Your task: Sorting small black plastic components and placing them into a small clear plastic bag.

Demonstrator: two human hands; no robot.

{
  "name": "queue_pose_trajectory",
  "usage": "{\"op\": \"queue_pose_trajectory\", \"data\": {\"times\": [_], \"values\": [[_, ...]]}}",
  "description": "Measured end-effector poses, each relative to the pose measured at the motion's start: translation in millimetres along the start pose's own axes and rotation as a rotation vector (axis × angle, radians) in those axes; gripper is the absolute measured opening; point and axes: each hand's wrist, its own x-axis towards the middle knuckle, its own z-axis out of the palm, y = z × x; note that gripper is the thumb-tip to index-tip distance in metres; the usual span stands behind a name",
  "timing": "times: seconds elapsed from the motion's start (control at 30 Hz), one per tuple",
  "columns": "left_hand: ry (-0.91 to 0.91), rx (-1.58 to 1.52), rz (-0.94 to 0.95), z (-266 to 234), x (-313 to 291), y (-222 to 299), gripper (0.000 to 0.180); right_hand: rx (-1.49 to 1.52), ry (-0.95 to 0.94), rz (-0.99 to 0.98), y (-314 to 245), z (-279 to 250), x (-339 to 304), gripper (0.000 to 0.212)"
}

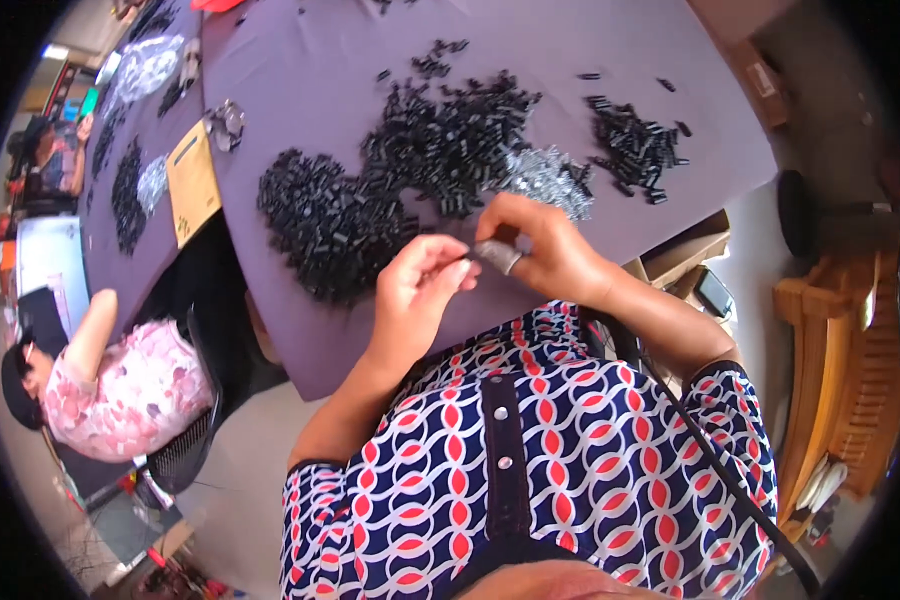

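My left hand (417, 295) and my right hand (550, 250) meet above the near edge of the table. The left fingers are pinched on a small black piece (471, 254), mostly hidden by the fingertips. My right fingers are closed at the other side of that piece; a grey wrap (498, 257) covers one fingertip, and whatever they grip is hidden. Just beyond the left hand lies a large heap of short black tubular pieces (315, 225), joined to a second black heap (450, 135). Small silvery metal parts (548, 180) are piled beyond the right hand.
A smaller group of black pieces (635, 145) lies at the table's right. The cloth-covered table (300, 60) reaches far ahead. On the left, a seated person in a pink patterned top (130, 395) is beside another table, near a yellow card (192, 182). Wooden furniture (830, 360) stands on the right.
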Motion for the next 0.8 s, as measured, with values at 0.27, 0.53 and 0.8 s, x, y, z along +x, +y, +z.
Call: {"op": "queue_pose_trajectory", "data": {"times": [0.27, 0.53, 0.8], "values": [[-0.007, -0.116, -0.080, -62.3, 0.5, -30.4, 0.020, 0.523, -0.037, 0.172, 38.2, 53.2, 20.0, 0.021], [-0.014, -0.105, -0.058, -53.0, 6.0, -41.9, 0.020, 0.547, -0.037, 0.142, 34.5, 52.4, 18.9, 0.010], [-0.110, 0.009, -0.116, -53.0, 8.6, -37.2, 0.022, 0.263, -0.019, 0.100, 34.6, 49.1, 20.7, 0.015]]}}
